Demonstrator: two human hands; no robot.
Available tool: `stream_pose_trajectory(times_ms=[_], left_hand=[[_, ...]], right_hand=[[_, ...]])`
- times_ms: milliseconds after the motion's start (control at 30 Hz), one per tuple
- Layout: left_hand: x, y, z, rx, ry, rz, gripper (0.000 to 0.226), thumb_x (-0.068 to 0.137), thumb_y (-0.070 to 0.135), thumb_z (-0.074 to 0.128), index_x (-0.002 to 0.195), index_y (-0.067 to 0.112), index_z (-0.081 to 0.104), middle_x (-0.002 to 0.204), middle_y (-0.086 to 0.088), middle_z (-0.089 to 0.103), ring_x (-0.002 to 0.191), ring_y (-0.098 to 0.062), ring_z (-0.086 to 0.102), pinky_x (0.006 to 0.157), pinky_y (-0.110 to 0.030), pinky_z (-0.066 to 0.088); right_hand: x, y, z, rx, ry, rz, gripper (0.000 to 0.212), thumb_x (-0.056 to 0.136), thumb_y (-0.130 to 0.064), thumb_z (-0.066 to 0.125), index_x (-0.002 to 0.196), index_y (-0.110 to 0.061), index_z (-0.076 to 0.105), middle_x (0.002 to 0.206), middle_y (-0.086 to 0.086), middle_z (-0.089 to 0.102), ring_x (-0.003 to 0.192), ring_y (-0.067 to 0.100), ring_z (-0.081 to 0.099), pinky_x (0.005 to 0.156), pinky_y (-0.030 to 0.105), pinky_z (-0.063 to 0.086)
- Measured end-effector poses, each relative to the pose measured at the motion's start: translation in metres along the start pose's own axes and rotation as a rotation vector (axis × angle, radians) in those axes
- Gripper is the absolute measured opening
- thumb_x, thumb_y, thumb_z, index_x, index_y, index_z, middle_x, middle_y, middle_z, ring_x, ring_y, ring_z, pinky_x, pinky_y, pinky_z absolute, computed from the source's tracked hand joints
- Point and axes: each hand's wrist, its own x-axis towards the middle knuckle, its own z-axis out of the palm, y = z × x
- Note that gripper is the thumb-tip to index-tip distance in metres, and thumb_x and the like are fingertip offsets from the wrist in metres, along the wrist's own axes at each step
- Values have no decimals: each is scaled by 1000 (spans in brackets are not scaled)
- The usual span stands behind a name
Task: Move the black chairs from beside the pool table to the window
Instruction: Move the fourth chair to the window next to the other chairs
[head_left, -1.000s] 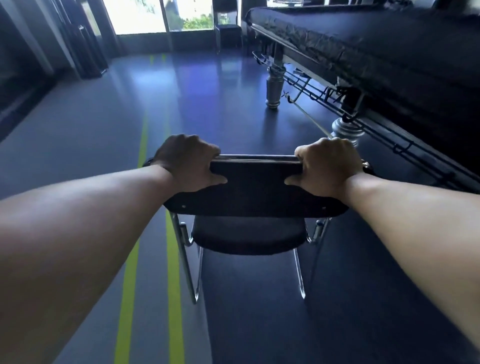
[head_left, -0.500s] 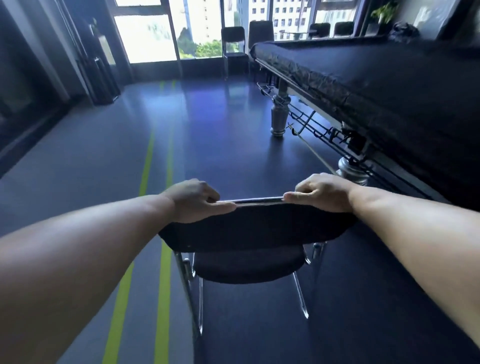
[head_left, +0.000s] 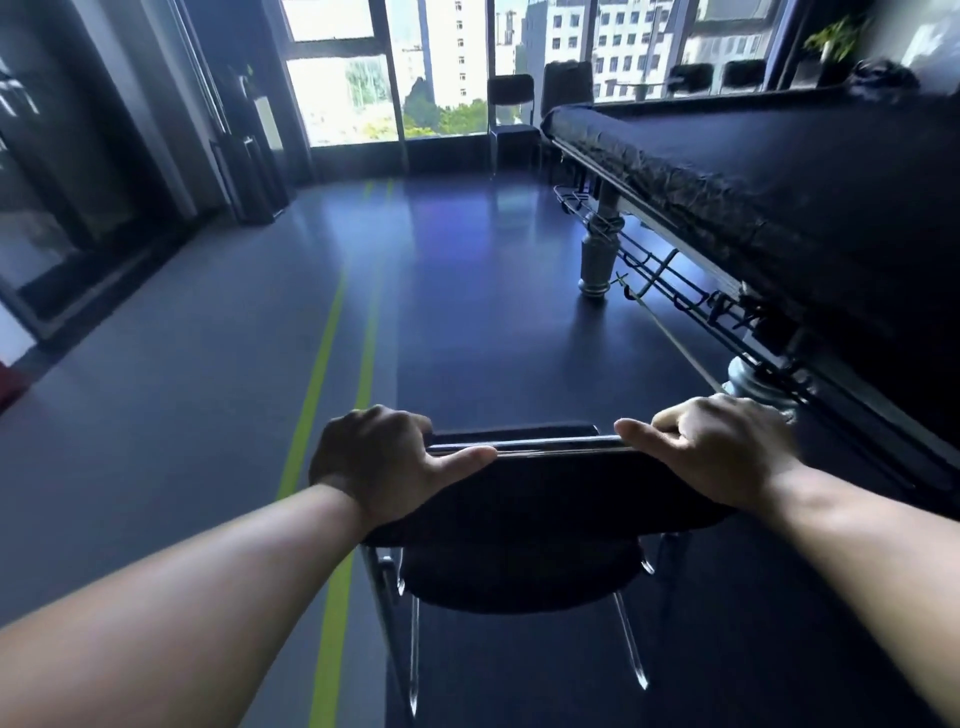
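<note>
Object counts by kind.
One pool table (head_left: 779, 171), two table legs (head_left: 595, 254) showing; one black chair (head_left: 545, 493) in front, four chairs by the windows (head_left: 511, 96); one left hand (head_left: 384, 467), one right hand (head_left: 722, 452); two yellow floor lines (head_left: 324, 353); one potted plant (head_left: 831, 41).

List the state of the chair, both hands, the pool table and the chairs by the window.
Black chair: upright, held by its backrest top.
Left hand: grips the backrest's left end.
Right hand: grips the backrest's right end.
Pool table: covered by a black sheet.
Chairs by the window: upright, on the floor.
</note>
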Motion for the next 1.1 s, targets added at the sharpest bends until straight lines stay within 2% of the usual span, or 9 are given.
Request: stream_pose_trajectory(times_ms=[100, 200, 367, 467, 667, 867, 1100], left_hand=[[28, -19, 6, -2, 18, 38, 98, 54, 105, 8, 52, 16, 51, 50, 5, 48, 61, -25, 50, 59, -32, 31], [57, -34, 18, 38, 55, 86, 94, 60, 102, 7, 50, 17, 45, 48, 6, 45, 58, -24, 46, 56, -30, 28], [109, -52, 38, 94, 115, 111, 88, 67, 98, 7, 48, 18, 37, 48, 6, 40, 56, -25, 41, 56, -30, 26], [152, -62, 51, 104, 140, 124, 85, 69, 96, 10, 49, 17, 35, 48, 4, 39, 56, -26, 41, 56, -30, 26], [250, -87, 89, 122, 153, 129, 83, 71, 94, 13, 53, 16, 38, 52, 2, 43, 57, -27, 42, 56, -31, 26], [331, -101, 123, 106, 166, 113, 80, 71, 93, 14, 53, 17, 36, 52, 5, 40, 56, -25, 39, 56, -30, 25], [415, -118, 156, 106, 202, 132, 82, 73, 90, 16, 54, 14, 39, 52, 2, 43, 54, -27, 41, 55, -31, 26]], right_hand=[[23, -9, 5, 3, 3, -35, 84, 57, -104, 10, 68, -42, 65, 73, -11, 68, 83, 23, 65, 68, 34, 40], [51, -12, 16, -31, 10, -36, 84, 60, -101, 17, 70, -35, 68, 73, -9, 68, 83, 24, 64, 66, 33, 35], [106, -7, 30, -30, 22, -32, 87, 60, -101, 18, 64, -28, 66, 67, -7, 65, 78, 25, 62, 65, 33, 35], [150, -2, 39, -27, 36, -30, 89, 61, -100, 19, 59, -23, 63, 61, -6, 60, 69, 24, 53, 63, 33, 34], [249, 19, 73, -93, 89, -5, 92, 61, -102, 14, 56, -23, 62, 54, -9, 53, 62, 20, 47, 60, 32, 32], [339, 43, 109, -116, 166, -6, 98, 57, -104, 3, 55, -25, 60, 56, -8, 54, 70, 27, 62, 61, 32, 32], [422, 64, 138, -120, 211, -21, 97, 59, -104, 6, 56, -22, 58, 66, 0, 64, 74, 30, 63, 63, 33, 34]])
